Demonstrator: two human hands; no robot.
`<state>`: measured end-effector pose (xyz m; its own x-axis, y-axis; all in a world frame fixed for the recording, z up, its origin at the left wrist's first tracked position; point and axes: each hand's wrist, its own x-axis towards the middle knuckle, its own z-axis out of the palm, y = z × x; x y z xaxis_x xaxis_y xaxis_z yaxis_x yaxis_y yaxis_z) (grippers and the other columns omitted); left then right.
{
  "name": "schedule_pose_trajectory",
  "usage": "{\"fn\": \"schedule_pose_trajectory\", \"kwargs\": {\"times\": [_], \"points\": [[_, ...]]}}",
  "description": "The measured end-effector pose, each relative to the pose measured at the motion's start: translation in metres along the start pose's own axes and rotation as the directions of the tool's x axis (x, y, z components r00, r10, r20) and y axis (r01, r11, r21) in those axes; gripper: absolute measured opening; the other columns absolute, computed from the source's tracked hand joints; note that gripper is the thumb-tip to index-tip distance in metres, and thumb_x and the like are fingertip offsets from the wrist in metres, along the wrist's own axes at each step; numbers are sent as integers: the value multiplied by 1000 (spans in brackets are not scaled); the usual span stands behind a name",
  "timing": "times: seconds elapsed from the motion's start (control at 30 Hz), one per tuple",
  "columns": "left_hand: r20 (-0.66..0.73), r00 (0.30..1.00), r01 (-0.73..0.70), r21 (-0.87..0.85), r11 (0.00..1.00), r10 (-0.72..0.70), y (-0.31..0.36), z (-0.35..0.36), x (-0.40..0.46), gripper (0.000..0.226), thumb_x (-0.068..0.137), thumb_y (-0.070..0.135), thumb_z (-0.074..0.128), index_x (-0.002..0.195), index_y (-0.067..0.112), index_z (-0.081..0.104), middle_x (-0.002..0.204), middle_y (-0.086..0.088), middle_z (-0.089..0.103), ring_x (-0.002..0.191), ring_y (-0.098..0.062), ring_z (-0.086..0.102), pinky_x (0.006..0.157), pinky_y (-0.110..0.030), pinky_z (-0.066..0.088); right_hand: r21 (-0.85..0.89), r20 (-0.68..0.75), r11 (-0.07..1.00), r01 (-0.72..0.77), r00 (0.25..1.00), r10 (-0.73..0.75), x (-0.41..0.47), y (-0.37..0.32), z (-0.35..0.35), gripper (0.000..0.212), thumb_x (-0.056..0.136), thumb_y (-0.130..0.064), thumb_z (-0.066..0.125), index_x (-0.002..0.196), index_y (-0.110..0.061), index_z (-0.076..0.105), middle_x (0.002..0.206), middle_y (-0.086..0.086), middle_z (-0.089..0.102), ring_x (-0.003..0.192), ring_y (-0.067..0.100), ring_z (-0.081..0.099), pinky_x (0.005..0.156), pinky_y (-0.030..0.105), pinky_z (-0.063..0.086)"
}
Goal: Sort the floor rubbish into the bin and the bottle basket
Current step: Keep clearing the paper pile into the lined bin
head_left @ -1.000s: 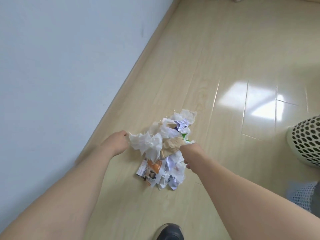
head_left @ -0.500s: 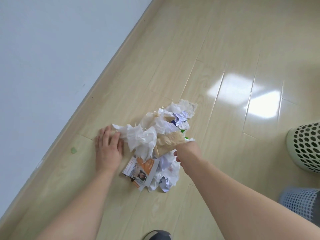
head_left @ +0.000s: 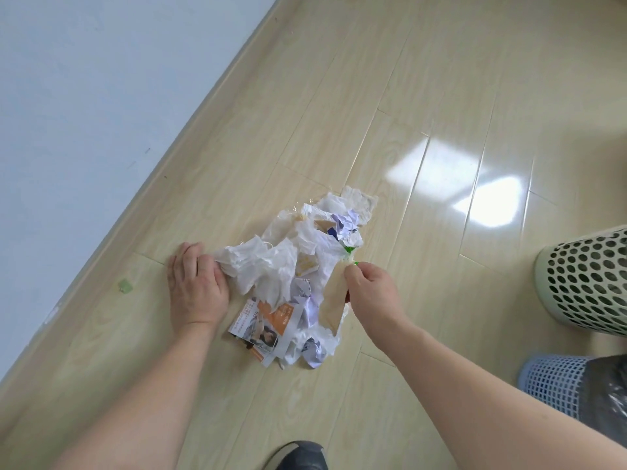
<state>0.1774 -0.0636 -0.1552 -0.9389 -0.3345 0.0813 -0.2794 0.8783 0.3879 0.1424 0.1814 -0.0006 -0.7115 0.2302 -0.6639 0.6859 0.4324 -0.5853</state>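
Observation:
A heap of rubbish (head_left: pixel 305 266) lies on the wooden floor: crumpled white tissues, purple-printed paper, clear film and an orange printed leaflet (head_left: pixel 268 320). My left hand (head_left: pixel 195 286) lies on the floor at the heap's left edge, its fingertips on a white tissue (head_left: pixel 261 266). My right hand (head_left: pixel 369 290) pinches a brown paper piece (head_left: pixel 334 300) at the heap's right side, with a bit of green packaging beside its fingers. A pale green perforated basket (head_left: pixel 587 279) stands at the right. Below it is a blue mesh bin (head_left: pixel 556 381) with a dark liner.
A white wall with a beige skirting board (head_left: pixel 203 106) runs diagonally along the left. A small green scrap (head_left: pixel 125 285) lies on the floor near the skirting. My dark shoe (head_left: pixel 298 456) shows at the bottom edge.
My left hand has come down flat on the floor at the heap's left edge. My right hand now pinches the brown paper piece and has lifted it upright. The view has shifted closer.

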Motion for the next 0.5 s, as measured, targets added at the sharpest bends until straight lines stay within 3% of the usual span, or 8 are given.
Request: {"fn": "schedule_pose_trajectory", "kwargs": {"times": [0.2, 0.33, 0.43, 0.5], "points": [[-23, 1000, 10, -3, 1000, -10, 3, 0, 0, 32, 96, 18, 38, 97, -5, 60, 125, -24, 54, 128, -44, 44, 114, -54, 27, -145, -23, 979, 145, 988, -150, -2, -4, -3, 25, 83, -22, 51, 74, 0, 43, 66, 2, 46, 49, 12, 28, 37, 18, 22], [-15, 1000, -7, 2, 1000, 7, 0, 1, 0, 30, 96, 19, 37, 94, -2, 59, 126, -24, 53, 128, -44, 43, 115, -54, 25, -146, 18, 974, 171, 985, -170, -3, -7, -1, 22, 79, -20, 54, 72, -1, 45, 65, 0, 47, 48, 10, 29, 37, 17, 24], [91, 995, -35, 30, 999, 32, -1, -3, 5, 24, 94, 19, 40, 89, 3, 58, 128, -19, 50, 127, -41, 40, 113, -55, 25, -128, 54, 971, 204, 979, -198, -13, -7, -5, 16, 78, -20, 54, 69, -9, 48, 63, -2, 49, 47, 8, 33, 37, 14, 27], [249, 968, 31, 2, 1000, -31, -4, -12, 20, 21, 97, 20, 43, 95, 10, 62, 137, -9, 43, 127, -37, 35, 111, -52, 25, -115, 79, 972, 205, 977, -196, -22, -12, -13, 11, 79, -21, 54, 69, -16, 52, 65, -1, 56, 48, 7, 39, 39, 14, 31]]}}
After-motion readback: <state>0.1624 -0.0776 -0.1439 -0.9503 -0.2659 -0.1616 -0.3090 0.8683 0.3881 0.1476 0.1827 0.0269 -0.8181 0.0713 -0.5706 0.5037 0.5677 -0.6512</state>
